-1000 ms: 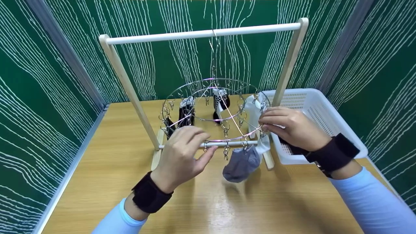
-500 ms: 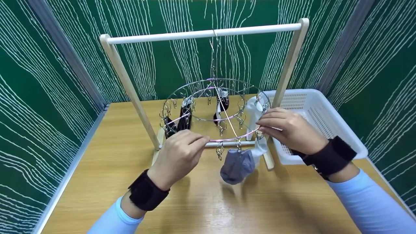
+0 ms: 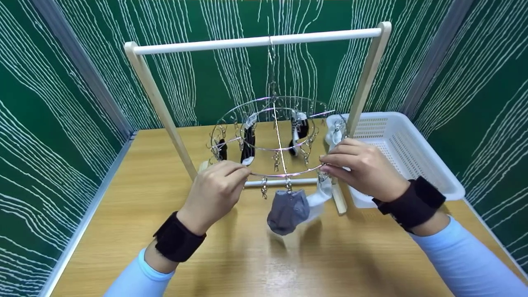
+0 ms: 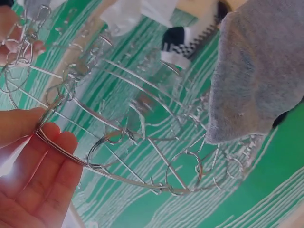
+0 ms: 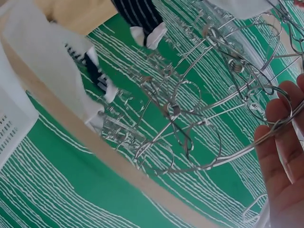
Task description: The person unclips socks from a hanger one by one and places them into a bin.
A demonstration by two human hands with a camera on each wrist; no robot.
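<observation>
A round metal sock hanger (image 3: 284, 175) with two rings and many small clips hangs by its hook from a rack's bar. My left hand (image 3: 218, 189) pinches the outer ring at the front left; in the left wrist view, thumb and fingers meet on the wire. Opposite it, my right hand (image 3: 365, 169) pinches the same ring at the front right. A grey sock (image 3: 288, 210) hangs from a front clip between the hands. White socks (image 3: 321, 192) hang at the right. Toward the back are a black striped sock (image 3: 248, 140) and a black-and-white checked sock (image 3: 299, 130).
The wooden rack (image 3: 156, 111) with a white top bar (image 3: 206, 45) stands on the wooden table (image 3: 136, 198). A white plastic basket (image 3: 447, 181) sits at the right behind my right forearm. Green walls with white lines surround the table.
My left hand has come onto the ring and moved left. The hanger has turned, with its front carried left along with the grey sock; the back socks have shifted right.
</observation>
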